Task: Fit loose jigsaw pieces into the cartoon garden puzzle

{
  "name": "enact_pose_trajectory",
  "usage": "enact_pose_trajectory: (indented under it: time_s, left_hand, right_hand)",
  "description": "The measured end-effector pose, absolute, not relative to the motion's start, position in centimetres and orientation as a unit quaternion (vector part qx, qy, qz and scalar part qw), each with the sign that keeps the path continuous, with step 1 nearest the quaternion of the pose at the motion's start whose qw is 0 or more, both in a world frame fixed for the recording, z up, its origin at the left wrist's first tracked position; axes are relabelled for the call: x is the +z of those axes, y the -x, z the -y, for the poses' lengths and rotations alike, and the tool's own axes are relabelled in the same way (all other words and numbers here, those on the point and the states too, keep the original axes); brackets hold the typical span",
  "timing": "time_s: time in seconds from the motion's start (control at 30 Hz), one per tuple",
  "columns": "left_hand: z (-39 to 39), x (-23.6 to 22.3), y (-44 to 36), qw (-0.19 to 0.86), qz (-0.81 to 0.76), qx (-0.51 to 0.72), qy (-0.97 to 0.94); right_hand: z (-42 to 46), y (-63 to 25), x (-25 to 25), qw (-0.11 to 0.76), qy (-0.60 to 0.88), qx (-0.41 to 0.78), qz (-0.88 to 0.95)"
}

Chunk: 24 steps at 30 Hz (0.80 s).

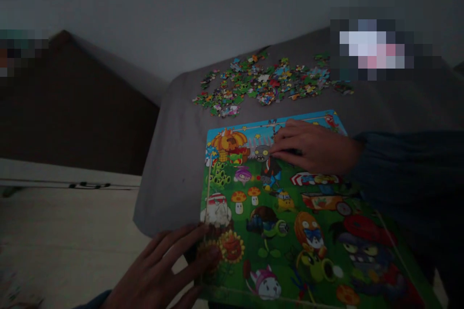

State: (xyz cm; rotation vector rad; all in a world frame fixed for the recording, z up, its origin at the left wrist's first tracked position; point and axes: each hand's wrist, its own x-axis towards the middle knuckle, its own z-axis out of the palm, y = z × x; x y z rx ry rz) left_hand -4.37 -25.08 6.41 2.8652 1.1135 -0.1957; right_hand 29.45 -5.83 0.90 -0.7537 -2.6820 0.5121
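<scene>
A picture puzzle board (250, 224) with cartoon plants and zombies on a green ground lies tilted in front of me, its raised frame lines showing near the borders. My right hand (313, 147) is over its upper part, thumb and fingers pinched together beside the grey zombie head. Whatever is between those fingertips is hidden. My left hand (170, 260) rests at the lower left edge of the board, fingers stretched out and apart, with fingertips over the sunflower pictures. Beyond the board, many loose jigsaw pieces (242, 88) are spread in a heap.
The loose pieces lie on a grey cloth-like surface (174, 154) that runs back to a pale wall (181, 5). At left stands a dark brown panel (79, 111) above a light floor (65, 231). A blurred-out patch (373, 48) covers something at the back right.
</scene>
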Motion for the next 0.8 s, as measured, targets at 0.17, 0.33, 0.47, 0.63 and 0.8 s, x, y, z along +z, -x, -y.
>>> enact_pose_trajectory:
  time_s: [0.17,0.33,0.47,0.63,0.8]
  left_hand:
    - [26.6,5.8,5.9,0.011,-0.379,-0.078,-0.922]
    - [26.7,5.4,6.1,0.004,-0.392,-0.076,-0.917]
    - [26.5,5.2,6.2,0.008,-0.395,-0.078,-0.916]
    - [26.3,4.8,7.0,0.009,-0.396,-0.080,-0.915]
    - [26.1,4.6,7.3,0.013,-0.393,-0.080,-0.916]
  right_hand:
    - [5.8,-29.5,0.6,0.160,0.254,0.171,0.938]
    - [5.8,-29.6,0.5,0.154,0.253,0.174,0.939]
    - [5.8,-29.6,0.5,0.154,0.253,0.178,0.938]
    - [5.8,-29.6,0.4,0.162,0.251,0.178,0.938]
    - [5.8,-29.6,0.5,0.160,0.245,0.179,0.939]
